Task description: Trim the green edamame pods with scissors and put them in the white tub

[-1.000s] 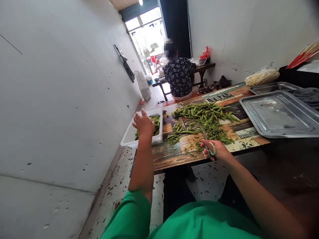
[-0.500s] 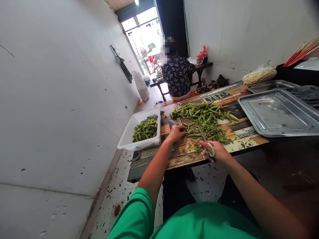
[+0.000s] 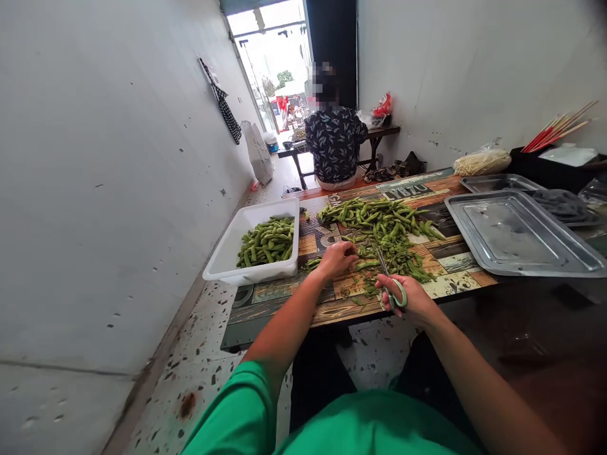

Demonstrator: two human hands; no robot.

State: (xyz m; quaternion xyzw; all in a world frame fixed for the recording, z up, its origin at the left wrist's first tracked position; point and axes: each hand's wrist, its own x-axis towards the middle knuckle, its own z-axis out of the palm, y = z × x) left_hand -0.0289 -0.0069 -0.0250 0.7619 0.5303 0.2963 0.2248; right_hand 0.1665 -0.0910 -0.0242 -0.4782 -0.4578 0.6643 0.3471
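Note:
My right hand (image 3: 403, 298) is wrapped round a pair of scissors (image 3: 398, 294) with pale green handles, its blades pointing away over the green pods. The blades look close together. My left hand (image 3: 337, 258) hovers low over the table, left of the scissors, fingers curled together. What they hold, if anything, is hidden. A heap of green soybean pods (image 3: 360, 215) spreads beyond both hands, with trimmed scraps (image 3: 370, 287) nearer me. A few pods (image 3: 310, 263) lie left of my left wrist. More pods (image 3: 268, 241) fill part of a white plastic tub (image 3: 227, 256) at the left.
Metal trays (image 3: 512, 234) lie on the wood-patterned table (image 3: 279, 309) at the right. Behind them are a bag of skewers (image 3: 481, 162) and a black box (image 3: 533, 161) with red-ended sticks. A person (image 3: 334, 145) sits further off, back turned. A wall (image 3: 104, 189) runs along the left.
The camera view has swung slightly to the right. My left hand's fingers are more curled, and pods now show left of its wrist. My right hand keeps hold of the scissors.

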